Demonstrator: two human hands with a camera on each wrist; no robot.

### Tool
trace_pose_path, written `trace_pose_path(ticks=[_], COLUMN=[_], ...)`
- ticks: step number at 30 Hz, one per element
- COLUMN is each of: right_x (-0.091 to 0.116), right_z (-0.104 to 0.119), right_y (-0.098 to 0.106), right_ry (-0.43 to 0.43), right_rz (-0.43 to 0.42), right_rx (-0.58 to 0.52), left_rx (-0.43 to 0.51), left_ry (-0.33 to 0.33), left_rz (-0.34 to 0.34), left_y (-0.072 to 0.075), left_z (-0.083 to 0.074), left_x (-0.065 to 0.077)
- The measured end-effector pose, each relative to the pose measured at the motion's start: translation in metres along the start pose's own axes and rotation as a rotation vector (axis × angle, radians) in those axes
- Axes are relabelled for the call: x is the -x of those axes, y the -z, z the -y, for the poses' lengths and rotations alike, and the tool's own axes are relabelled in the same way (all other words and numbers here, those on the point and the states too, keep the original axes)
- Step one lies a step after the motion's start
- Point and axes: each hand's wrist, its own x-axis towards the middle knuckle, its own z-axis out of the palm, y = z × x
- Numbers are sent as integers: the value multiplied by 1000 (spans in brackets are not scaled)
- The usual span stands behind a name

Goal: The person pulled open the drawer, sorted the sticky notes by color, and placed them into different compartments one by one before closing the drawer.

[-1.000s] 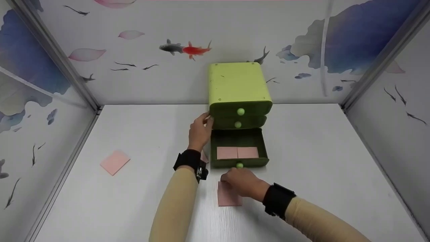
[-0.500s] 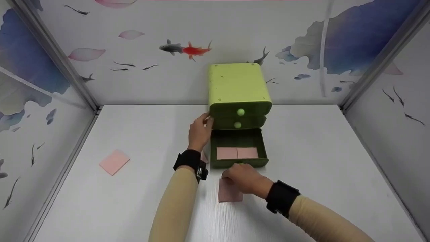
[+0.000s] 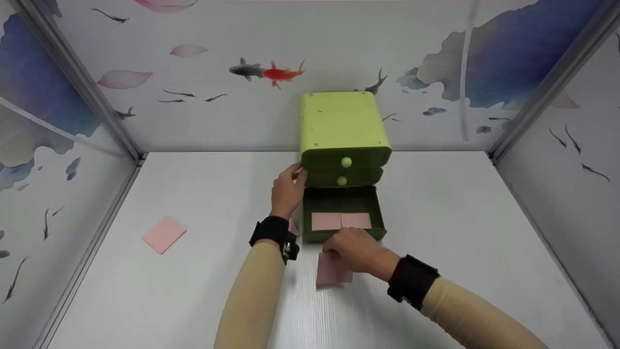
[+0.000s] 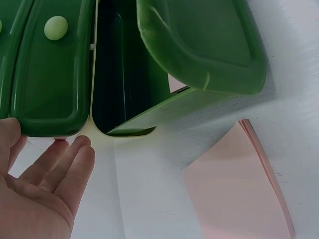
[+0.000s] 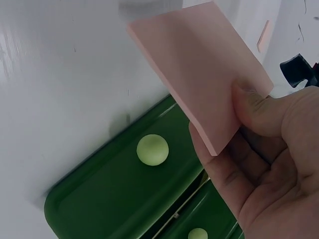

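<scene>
My right hand (image 3: 356, 249) pinches a pad of pink sticky notes (image 5: 199, 59), thumb on one face and fingers behind. The pad hangs just in front of the pulled-out bottom drawer (image 3: 344, 236) of a green drawer box (image 3: 345, 118). Two pink pads (image 3: 326, 221) lie side by side in that drawer. My left hand (image 3: 288, 191) rests against the box's left side, its fingertips touching the edge by the upper drawers (image 4: 55, 74). Beside the drawer, partly hidden by my left wrist in the head view, another pink pad (image 4: 237, 184) lies on the table.
One more pink pad (image 3: 164, 235) lies toward the left of the white table (image 3: 436, 218). The box stands against the printed back wall (image 3: 203, 121), and side walls (image 3: 571, 155) close in the table. The two upper drawers are closed, each with a round knob (image 3: 346, 162).
My right hand has lifted the pink pad from the table and moved it slightly forward, toward the drawer's front, covering the bottom knob. The left hand stays in place.
</scene>
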Motion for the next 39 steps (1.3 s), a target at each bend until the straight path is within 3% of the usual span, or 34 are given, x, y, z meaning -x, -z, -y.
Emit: trace_pose_path(ticks=[6,12,21,26,31,39], right_x=[-1,-3,-12,-22,-29,-33], right_z=[-6,-17,-39,-53,-68,-89], right_y=[17,37,62,60,52,35], right_ry=[2,-15,-132,-195,-269,-323], right_rz=[-51,-121,-220,-269,-265,-145], right_rx=[38,7,-22,5,36,63], left_rx=[-2,-1,-12,-3,-1,4], left_ry=[1,-4,5,4,-3,-5], left_rz=[4,-1,-21,-6,5,9], left_y=[1,2,3,4,4,1], left_z=[1,3,4,4,3,1], left_x=[0,0,-2,-1,0,0])
